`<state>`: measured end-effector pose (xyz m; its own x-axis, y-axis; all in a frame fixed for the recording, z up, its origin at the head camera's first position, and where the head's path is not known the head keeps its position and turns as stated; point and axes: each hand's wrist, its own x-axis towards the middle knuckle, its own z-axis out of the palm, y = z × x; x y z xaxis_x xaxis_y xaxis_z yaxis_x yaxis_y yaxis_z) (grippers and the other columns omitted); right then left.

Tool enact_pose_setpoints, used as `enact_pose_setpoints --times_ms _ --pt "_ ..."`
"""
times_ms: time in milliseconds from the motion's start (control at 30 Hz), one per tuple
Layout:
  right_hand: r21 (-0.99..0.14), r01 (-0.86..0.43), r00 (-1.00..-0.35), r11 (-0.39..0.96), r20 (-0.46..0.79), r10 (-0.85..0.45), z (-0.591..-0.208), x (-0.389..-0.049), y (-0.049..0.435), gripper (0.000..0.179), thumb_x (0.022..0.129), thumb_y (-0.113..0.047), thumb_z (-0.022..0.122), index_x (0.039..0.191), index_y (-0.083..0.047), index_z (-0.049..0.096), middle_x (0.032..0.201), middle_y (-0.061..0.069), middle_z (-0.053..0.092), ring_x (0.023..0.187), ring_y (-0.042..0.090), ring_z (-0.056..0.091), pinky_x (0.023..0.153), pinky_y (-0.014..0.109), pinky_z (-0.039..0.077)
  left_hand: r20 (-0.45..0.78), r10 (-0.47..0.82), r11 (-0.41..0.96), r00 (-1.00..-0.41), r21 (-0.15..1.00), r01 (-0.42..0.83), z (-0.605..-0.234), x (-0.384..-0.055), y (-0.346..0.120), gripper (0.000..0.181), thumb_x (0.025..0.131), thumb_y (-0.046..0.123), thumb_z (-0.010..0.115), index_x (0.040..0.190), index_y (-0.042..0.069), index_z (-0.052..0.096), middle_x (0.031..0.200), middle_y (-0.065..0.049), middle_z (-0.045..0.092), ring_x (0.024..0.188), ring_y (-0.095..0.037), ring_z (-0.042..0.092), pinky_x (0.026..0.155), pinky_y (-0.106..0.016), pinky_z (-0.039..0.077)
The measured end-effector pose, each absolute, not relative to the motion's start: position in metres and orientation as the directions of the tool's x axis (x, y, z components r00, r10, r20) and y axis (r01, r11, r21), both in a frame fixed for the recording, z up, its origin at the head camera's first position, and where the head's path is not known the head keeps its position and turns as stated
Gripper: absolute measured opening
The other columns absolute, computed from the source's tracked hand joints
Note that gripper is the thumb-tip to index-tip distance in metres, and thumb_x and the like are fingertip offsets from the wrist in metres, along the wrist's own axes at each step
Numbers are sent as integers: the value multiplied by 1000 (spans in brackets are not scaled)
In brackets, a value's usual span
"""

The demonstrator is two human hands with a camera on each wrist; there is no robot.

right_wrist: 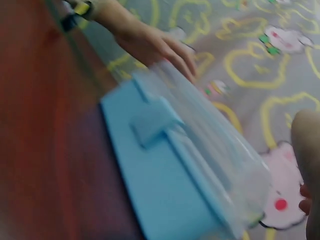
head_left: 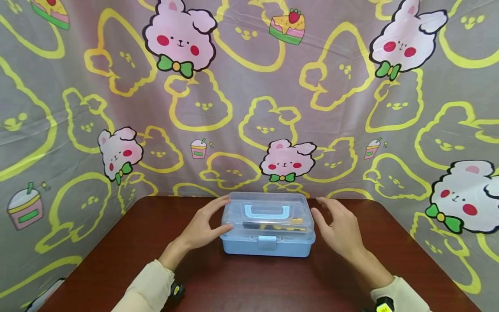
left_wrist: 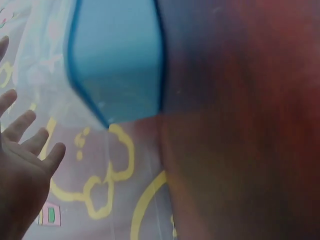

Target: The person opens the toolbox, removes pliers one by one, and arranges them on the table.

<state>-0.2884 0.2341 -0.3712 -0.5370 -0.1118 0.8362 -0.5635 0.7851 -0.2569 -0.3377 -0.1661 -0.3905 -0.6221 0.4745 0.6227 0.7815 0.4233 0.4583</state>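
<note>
A light blue plastic storage box [head_left: 241, 248] stands on the table, its clear lid [head_left: 234, 212] down. A pale blue carry handle [head_left: 267, 216] lies on top, and a front latch [head_left: 267, 242] sits at the middle. Through the lid, dark and yellow items [head_left: 273, 226] show, too blurred to name. My left hand [head_left: 202, 224] is at the box's left side, fingers spread; whether it touches the lid I cannot tell. At the right side my right hand [head_left: 340, 225] is held with thumb and fingers apart, beside the lid. The left wrist view shows spread left fingers [left_wrist: 54, 159].
The dark red-brown wooden table [head_left: 249, 286] runs beneath the box and both arms. A grey curtain [head_left: 249, 86] printed with yellow outlines and rabbit heads hangs behind and at both sides. Black-and-yellow devices [head_left: 385, 304] sit at the wrists.
</note>
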Motion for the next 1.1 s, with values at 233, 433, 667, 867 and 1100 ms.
enact_pose_setpoints --times_ms 233,433,667,867,1100 --pt "-264 -742 -434 616 889 -142 -383 -267 197 14 88 -3 76 102 -3 74 90 -2 71 72 11 63 56 21 51 593 496 331 -634 545 770 -396 -334 -155 76 88 32 84 153 11 51 163 -12 36 149 -29 33 109 -63 35" --pt "-636 -639 -745 432 652 -140 -407 -254 161 4 96 -12 75 99 -8 76 81 -2 73 71 11 68 54 27 53 588 500 314 -636 561 766 -401 -336 -152 63 90 26 84 145 9 59 160 -13 41 150 -34 29 105 -62 40" --pt "-990 -16 -973 142 -17 -230 -428 -252 129 50 103 -45 64 115 3 71 88 8 74 68 15 67 55 27 50 559 519 343 -647 556 757 -395 -337 -155 55 89 21 86 138 7 65 157 -12 46 150 -37 29 103 -56 45" --pt "-968 252 -942 2 -246 -229 -432 -254 120 80 95 -66 63 123 10 64 97 7 75 70 12 69 59 25 52 536 525 363 -661 562 743 -390 -337 -156 53 87 20 86 135 6 67 155 -12 48 150 -37 30 102 -55 46" --pt "-931 337 -931 -141 -307 -199 -430 -255 124 82 90 -65 71 126 9 59 96 4 76 70 7 67 60 21 49 518 520 370 -679 581 726 -390 -337 -156 53 87 21 86 135 7 68 155 -10 48 150 -35 30 101 -55 46"
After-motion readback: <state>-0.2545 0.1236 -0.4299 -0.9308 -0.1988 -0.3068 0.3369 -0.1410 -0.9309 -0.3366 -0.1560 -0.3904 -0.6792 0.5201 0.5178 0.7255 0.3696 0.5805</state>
